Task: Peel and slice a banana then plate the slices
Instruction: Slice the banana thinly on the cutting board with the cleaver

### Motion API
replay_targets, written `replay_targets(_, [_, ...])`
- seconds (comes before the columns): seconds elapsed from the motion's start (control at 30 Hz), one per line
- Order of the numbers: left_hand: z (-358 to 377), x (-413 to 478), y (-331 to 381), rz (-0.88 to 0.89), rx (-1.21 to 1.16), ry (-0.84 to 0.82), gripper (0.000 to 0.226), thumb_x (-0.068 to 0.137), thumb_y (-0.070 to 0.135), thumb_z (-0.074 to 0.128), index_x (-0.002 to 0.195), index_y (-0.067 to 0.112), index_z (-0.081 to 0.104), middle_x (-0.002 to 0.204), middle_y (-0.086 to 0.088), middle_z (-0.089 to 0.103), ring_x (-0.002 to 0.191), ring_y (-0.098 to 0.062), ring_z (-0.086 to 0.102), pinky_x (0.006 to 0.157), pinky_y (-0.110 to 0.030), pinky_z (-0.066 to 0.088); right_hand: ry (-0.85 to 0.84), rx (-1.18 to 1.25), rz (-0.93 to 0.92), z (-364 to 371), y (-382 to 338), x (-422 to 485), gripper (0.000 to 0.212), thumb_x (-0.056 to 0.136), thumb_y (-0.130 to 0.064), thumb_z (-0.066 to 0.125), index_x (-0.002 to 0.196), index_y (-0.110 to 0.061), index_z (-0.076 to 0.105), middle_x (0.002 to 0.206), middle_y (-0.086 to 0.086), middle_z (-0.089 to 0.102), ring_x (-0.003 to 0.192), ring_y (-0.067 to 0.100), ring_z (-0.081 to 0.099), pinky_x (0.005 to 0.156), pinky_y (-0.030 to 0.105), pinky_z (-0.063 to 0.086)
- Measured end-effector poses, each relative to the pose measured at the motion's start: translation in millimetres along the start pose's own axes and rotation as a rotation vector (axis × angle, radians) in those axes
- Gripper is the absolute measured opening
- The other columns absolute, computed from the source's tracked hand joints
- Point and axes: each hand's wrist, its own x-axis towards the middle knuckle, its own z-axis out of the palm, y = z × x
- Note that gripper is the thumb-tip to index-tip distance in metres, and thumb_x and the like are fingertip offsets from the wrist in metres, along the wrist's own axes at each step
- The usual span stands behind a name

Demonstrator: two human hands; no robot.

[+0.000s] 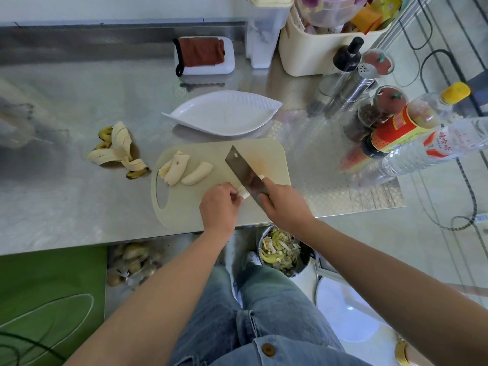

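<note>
Fingers of left hand (220,204) pinch banana piece (244,193); right hand (285,207) grips cleaver (245,170), board (224,154) near-right corner.

A steel counter (79,88) spans the view; at its back a brown cloth (203,52) lies on a white tray (228,63), beside a clear container (262,35) and a cream bin (311,56) stuffed with packets; to the right stand a dark bottle (347,55), a steel shaker (356,84), red-lidded jars (390,100), a red-labelled bottle (404,122) with a yellow cap and a clear plastic bottle (435,146); below the counter edge sit a metal bucket (303,265) of scraps, a bag of potatoes (134,262), a green mat (52,286) and a white stool (348,313); a black cable (472,180) loops over the floor
</note>
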Motion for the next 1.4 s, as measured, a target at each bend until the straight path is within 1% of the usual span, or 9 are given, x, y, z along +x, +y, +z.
replay_targets(0.17, [-0.3, -0.8, 0.2, 0.006, -0.01, 0.005, 0.009, 0.082, 0.029, 0.071, 0.082, 0.021, 0.069, 0.082, 0.004, 0.068, 0.077, -0.018, 0.062, 0.065, -0.032, 0.048, -0.005, -0.013, -0.013, -1.6, -1.2, 0.1, 0.012, 0.095, -0.022, 0.043, 0.096, -0.01, 0.046, 0.072, 0.007, 0.055, 0.066, 0.034, 0.053, 0.055, 0.038, 0.044])
replay_targets(0.27, [-0.3, -0.5, 0.2, 0.0, -0.013, 0.005, 0.01, 0.082, 0.031, 0.071, 0.081, 0.021, 0.069, 0.082, 0.004, 0.068, 0.077, -0.019, 0.062, 0.065, -0.034, 0.049, -0.014, -0.015, -0.012, -0.9, -2.0, -0.6, 0.012, 0.095, -0.022, 0.042, 0.096, -0.01, 0.046, 0.073, 0.008, 0.056, 0.066, 0.034, 0.054, 0.056, 0.039, 0.047])
replay_targets(0.4, [0.1, -0.4, 0.9, 0.001, -0.009, 0.011, 0.01, 0.082, 0.032, 0.071, 0.082, 0.021, 0.07, 0.082, 0.004, 0.068, 0.077, -0.019, 0.062, 0.064, -0.033, 0.049, -0.033, -0.033, 0.002, 0.7, -2.6, 0.5, 0.009, 0.095, -0.021, 0.041, 0.09, -0.014, 0.039, 0.071, 0.006, 0.052, 0.067, 0.034, 0.054, 0.054, 0.036, 0.04])
replay_targets(0.53, [0.7, -0.1, 0.5, 0.001, -0.003, 0.01, 0.012, 0.082, 0.033, 0.071, 0.084, 0.021, 0.07, 0.082, 0.004, 0.068, 0.076, -0.019, 0.062, 0.063, -0.032, 0.047, -0.082, -0.065, 0.028, 5.9, -3.0, -0.8, 0.008, 0.096, -0.022, 0.04, 0.092, -0.016, 0.037, 0.082, 0.014, 0.06, 0.071, 0.035, 0.054, 0.056, 0.033, 0.031])
replay_targets(0.67, [1.6, -0.1, -1.6, 0.007, 0.004, 0.013, 0.015, 0.082, 0.036, 0.071, 0.084, 0.021, 0.07, 0.082, 0.004, 0.068, 0.076, -0.019, 0.061, 0.063, -0.032, 0.047, -0.074, -0.074, 0.01, 2.3, -1.3, -0.3, 0.01, 0.097, -0.023, 0.041, 0.09, -0.017, 0.036, 0.081, 0.012, 0.06, 0.068, 0.032, 0.051, 0.055, 0.033, 0.032])
replay_targets(0.8, [1.4, -0.2, -2.2, 0.011, 0.011, 0.01, 0.012, 0.082, 0.033, 0.07, 0.086, 0.021, 0.07, 0.084, 0.004, 0.068, 0.078, -0.018, 0.062, 0.065, -0.032, 0.048, -0.003, -0.011, -0.004, -1.4, -1.4, -1.5, 0.012, 0.095, -0.021, 0.042, 0.097, -0.009, 0.046, 0.074, 0.011, 0.058, 0.066, 0.034, 0.053, 0.052, 0.033, 0.033])
replay_targets(1.03, [1.3, -0.2, -1.9, 0.007, 0.008, 0.004, 0.013, 0.082, 0.034, 0.069, 0.085, 0.021, 0.069, 0.084, 0.004, 0.068, 0.078, -0.018, 0.062, 0.066, -0.032, 0.048, -0.01, -0.019, -0.005, -3.0, -3.4, -0.8, 0.013, 0.094, -0.021, 0.042, 0.096, -0.009, 0.046, 0.076, 0.013, 0.06, 0.068, 0.036, 0.054, 0.055, 0.038, 0.043])
replay_targets(1.23, [-0.5, -0.8, 0.1, 0.006, 0.002, 0.008, 0.012, 0.083, 0.032, 0.069, 0.085, 0.02, 0.071, 0.084, 0.003, 0.069, 0.079, -0.02, 0.062, 0.066, -0.032, 0.047, -0.018, -0.009, -0.006, -2.9, -4.9, -0.6, 0.01, 0.095, -0.02, 0.043, 0.096, -0.01, 0.046, 0.069, 0.005, 0.051, 0.065, 0.033, 0.053, 0.053, 0.036, 0.041])
replay_targets(1.4, [-0.2, -0.8, 0.2, 0.002, 0.001, 0.008, 0.011, 0.082, 0.031, 0.071, 0.086, 0.02, 0.071, 0.084, 0.004, 0.069, 0.079, -0.019, 0.063, 0.067, -0.032, 0.048, -0.062, -0.052, 0.014, 1.8, -3.6, -1.0, 0.009, 0.096, -0.021, 0.041, 0.093, -0.013, 0.041, 0.075, 0.01, 0.055, 0.063, 0.03, 0.045, 0.054, 0.032, 0.032])
